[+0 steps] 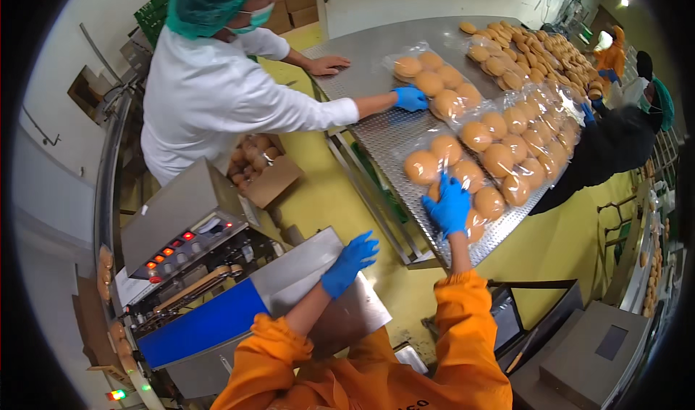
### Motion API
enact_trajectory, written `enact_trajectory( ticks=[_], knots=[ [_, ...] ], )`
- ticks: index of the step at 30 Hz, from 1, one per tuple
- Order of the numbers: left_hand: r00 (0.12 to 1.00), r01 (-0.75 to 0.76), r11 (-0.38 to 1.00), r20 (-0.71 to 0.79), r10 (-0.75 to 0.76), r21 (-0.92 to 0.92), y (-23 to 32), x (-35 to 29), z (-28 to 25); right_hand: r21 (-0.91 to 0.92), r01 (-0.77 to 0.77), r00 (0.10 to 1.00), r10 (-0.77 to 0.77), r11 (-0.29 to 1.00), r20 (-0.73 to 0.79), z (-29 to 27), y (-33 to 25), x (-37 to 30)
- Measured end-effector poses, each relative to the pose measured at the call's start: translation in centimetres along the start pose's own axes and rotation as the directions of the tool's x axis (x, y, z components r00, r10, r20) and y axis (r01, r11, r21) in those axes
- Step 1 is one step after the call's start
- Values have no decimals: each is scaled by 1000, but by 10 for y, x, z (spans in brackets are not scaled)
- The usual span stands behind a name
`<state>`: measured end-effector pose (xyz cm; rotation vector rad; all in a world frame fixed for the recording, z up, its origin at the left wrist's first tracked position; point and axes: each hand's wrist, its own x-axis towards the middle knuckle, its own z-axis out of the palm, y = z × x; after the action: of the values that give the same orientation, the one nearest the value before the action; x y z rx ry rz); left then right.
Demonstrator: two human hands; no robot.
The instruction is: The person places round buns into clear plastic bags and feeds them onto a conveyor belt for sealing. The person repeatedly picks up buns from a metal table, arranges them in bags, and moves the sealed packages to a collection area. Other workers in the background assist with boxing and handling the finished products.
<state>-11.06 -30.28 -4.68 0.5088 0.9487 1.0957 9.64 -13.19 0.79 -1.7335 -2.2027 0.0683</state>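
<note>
My right hand (450,206), in a blue glove, rests on the near clear bag of round buns (469,175), fingers stretched over the plastic. That bag lies at the near edge of a perforated metal table (373,133). Over a bare metal plate (365,301) hovers my left hand (350,265), also gloved in blue, with its fingers apart and holding nothing. Several more bagged buns (498,159) lie just beyond my right hand. Across the table, a co-worker's gloved hand (411,98) touches another bag of buns (428,82).
A machine with lit red buttons (181,240) and a blue belt (206,321) stand at my left. A person in white (224,98) leans over the table; another in dark clothes (612,142) is at right. Loose buns (543,56) heap at the far end. A cardboard box (276,181) holds buns.
</note>
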Motion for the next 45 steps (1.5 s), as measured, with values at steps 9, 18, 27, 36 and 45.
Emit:
enact_trajectory(
  ticks=[9,18,27,36,45],
  knots=[
    [849,-425,875,-438,296,-232,-26,90,60,289,9,996,-33,957,79,-16,4,-27],
    [535,-631,738,-556,636,239,62,-46,43,793,-604,707,-406,81,580,43,-98,34],
    [324,-535,838,-890,322,108,-49,-112,-198,586,-770,408,-511,252,756,119,-186,-76],
    [527,-387,921,-829,188,-37,-13,-151,-179,573,-789,447,-431,223,784,166,-218,-69],
    [482,-551,832,-837,258,-60,-3,-129,-185,479,-876,428,-368,56,825,163,-231,-71]
  ],
)
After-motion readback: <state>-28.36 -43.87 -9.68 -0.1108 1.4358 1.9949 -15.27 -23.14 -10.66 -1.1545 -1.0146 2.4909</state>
